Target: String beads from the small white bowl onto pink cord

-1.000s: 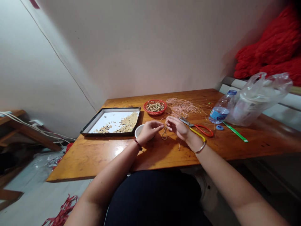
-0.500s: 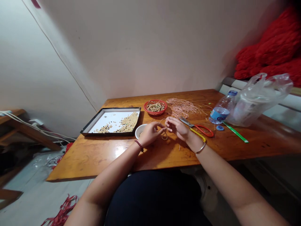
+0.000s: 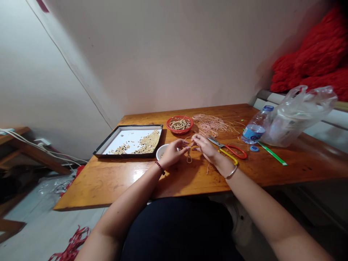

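Observation:
My left hand (image 3: 175, 152) and my right hand (image 3: 204, 146) meet over the middle of the wooden table, their fingertips pinched close together on a thin pale cord. A loop of small cream beads (image 3: 189, 158) dangles below the fingers, and a loose cord end (image 3: 208, 169) hangs under my right palm. The white bowl (image 3: 160, 151) stands partly hidden behind my left hand. Just beyond my right wrist lie scissors (image 3: 231, 150) with one red and one yellow handle. Exactly how the fingertips grip the cord is too small to make out.
A black-rimmed tray (image 3: 125, 156) of loose beads stands left. Behind my hands are a red basket (image 3: 179, 131) of beaded strings and a heap of pink cords (image 3: 212, 125). To the right are a water bottle (image 3: 254, 130), its blue cap (image 3: 254, 148), a green strip (image 3: 274, 155) and a plastic bag (image 3: 290, 123).
My fingertips have drawn closer together on the cord, the right fingers curling in. The bead loop has swung slightly to the left and hangs a little lower.

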`<state>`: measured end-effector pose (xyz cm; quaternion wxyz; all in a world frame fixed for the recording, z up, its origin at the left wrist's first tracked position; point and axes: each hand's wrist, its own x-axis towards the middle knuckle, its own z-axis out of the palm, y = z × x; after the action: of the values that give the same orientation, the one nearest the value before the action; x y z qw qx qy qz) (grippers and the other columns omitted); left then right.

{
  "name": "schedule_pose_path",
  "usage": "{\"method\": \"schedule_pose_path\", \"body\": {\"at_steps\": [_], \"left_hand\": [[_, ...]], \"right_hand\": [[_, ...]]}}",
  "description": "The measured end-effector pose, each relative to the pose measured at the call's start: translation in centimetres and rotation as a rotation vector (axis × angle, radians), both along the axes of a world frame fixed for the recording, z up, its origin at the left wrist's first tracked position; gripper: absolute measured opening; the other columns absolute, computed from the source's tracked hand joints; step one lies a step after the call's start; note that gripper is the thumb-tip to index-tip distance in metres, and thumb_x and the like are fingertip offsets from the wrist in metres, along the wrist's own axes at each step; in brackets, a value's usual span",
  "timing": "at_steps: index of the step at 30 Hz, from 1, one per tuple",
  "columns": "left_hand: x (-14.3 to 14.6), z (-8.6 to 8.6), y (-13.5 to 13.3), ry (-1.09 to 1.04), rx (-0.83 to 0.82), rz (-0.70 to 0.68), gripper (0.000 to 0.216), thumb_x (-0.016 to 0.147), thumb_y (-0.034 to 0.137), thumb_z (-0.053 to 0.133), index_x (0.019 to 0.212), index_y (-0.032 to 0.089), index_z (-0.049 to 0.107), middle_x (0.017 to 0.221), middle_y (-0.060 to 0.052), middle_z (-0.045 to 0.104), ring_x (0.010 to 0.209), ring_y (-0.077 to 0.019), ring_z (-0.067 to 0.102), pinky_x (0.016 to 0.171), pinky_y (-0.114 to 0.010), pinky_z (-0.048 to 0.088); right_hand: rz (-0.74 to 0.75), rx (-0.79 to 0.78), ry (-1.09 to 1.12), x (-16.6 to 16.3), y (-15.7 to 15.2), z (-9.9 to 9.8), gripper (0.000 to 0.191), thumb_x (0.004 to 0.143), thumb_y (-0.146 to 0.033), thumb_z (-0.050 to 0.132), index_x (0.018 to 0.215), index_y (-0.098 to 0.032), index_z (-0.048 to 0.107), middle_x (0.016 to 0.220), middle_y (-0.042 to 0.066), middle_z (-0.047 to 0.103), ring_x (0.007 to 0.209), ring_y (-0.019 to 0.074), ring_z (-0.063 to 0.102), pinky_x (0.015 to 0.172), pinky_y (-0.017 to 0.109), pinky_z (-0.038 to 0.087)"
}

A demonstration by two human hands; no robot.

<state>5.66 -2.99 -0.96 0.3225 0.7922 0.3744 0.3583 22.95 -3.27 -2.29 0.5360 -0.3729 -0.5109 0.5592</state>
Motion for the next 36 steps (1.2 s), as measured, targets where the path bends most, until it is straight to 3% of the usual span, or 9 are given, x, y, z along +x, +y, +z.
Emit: {"method": "schedule_pose_path", "body": {"at_steps": [4, 9, 14, 18, 21, 27, 32, 36], "left_hand": [[0.0, -0.2, 0.1, 0.004, 0.004, 0.007, 0.028, 0.082, 0.038, 0.06, 0.099, 0.015, 0.061, 0.098, -0.007, 0.067, 0.086, -0.0147, 0.062, 0.075, -0.025, 0.05], [-0.1, -0.4, 0.2, -0.043, 0.004, 0.036, 0.026, 0.082, 0.033, 0.061, 0.1, 0.014, 0.061, 0.097, -0.007, 0.067, 0.086, -0.0148, 0.062, 0.078, -0.026, 0.05], [-0.1, -0.9, 0.9, -0.147, -0.093, -0.003, 0.029, 0.08, 0.035, 0.063, 0.099, 0.012, 0.062, 0.099, -0.01, 0.068, 0.089, -0.0164, 0.064, 0.083, -0.03, 0.05], [-0.1, -1.1, 1.4, -0.203, -0.189, 0.017, 0.031, 0.077, 0.035, 0.066, 0.097, 0.01, 0.062, 0.099, -0.013, 0.068, 0.09, -0.0191, 0.064, 0.084, -0.033, 0.05], [-0.1, -1.2, 1.4, -0.207, -0.204, 0.026, 0.033, 0.075, 0.035, 0.068, 0.096, 0.01, 0.063, 0.1, -0.013, 0.068, 0.09, -0.02, 0.064, 0.083, -0.034, 0.05], [-0.2, -1.1, 1.4, -0.189, -0.186, 0.039, 0.034, 0.074, 0.038, 0.069, 0.093, 0.011, 0.064, 0.098, -0.012, 0.069, 0.087, -0.019, 0.064, 0.082, -0.033, 0.05], [-0.1, -1.1, 1.4, -0.195, -0.205, 0.049, 0.033, 0.073, 0.038, 0.069, 0.092, 0.011, 0.064, 0.095, -0.012, 0.069, 0.086, -0.0185, 0.064, 0.08, -0.032, 0.05], [-0.1, -1.1, 1.5, -0.199, -0.203, 0.032, 0.033, 0.074, 0.037, 0.068, 0.092, 0.01, 0.063, 0.095, -0.012, 0.068, 0.086, -0.0182, 0.064, 0.081, -0.032, 0.05]], "right_hand": [[-0.013, -0.034, -0.006, -0.2, 0.3, -0.5, 0.028, 0.076, -0.049, 0.061, 0.081, -0.024, 0.049, 0.094, -0.002, 0.048, 0.075, 0.0105, 0.054, 0.061, 0.023, 0.048], [0.024, -0.164, 0.01, -0.2, 0.3, -0.7, 0.032, 0.085, -0.056, 0.045, 0.101, -0.028, 0.049, 0.099, 0.001, 0.048, 0.069, 0.0104, 0.058, 0.058, 0.026, 0.051], [0.137, -0.193, -0.012, 0.0, -0.3, 0.0, 0.021, 0.082, -0.036, 0.056, 0.099, -0.024, 0.051, 0.095, 0.002, 0.057, 0.07, 0.0104, 0.058, 0.061, 0.024, 0.05], [0.138, -0.172, -0.075, 0.1, -0.7, 0.5, 0.027, 0.078, -0.028, 0.062, 0.103, -0.022, 0.054, 0.091, 0.003, 0.062, 0.075, 0.012, 0.06, 0.066, 0.025, 0.05], [0.13, -0.092, -0.165, 0.4, -0.7, 0.6, 0.037, 0.072, -0.027, 0.07, 0.106, -0.022, 0.056, 0.094, 0.004, 0.064, 0.081, 0.0141, 0.06, 0.067, 0.026, 0.05], [0.122, 0.033, -0.286, 1.2, 0.5, -0.2, 0.03, 0.07, -0.032, 0.072, 0.094, -0.015, 0.066, 0.088, 0.006, 0.067, 0.072, 0.0128, 0.058, 0.067, 0.028, 0.048], [0.045, -0.049, -0.208, 1.1, 0.5, -0.3, 0.03, 0.071, -0.032, 0.071, 0.096, -0.017, 0.064, 0.089, 0.005, 0.065, 0.068, 0.0106, 0.058, 0.063, 0.025, 0.048], [0.172, -0.082, -0.26, 1.0, -0.2, 0.4, 0.038, 0.073, -0.036, 0.069, 0.106, -0.017, 0.064, 0.091, 0.006, 0.067, 0.066, 0.0106, 0.058, 0.061, 0.025, 0.047]]}}
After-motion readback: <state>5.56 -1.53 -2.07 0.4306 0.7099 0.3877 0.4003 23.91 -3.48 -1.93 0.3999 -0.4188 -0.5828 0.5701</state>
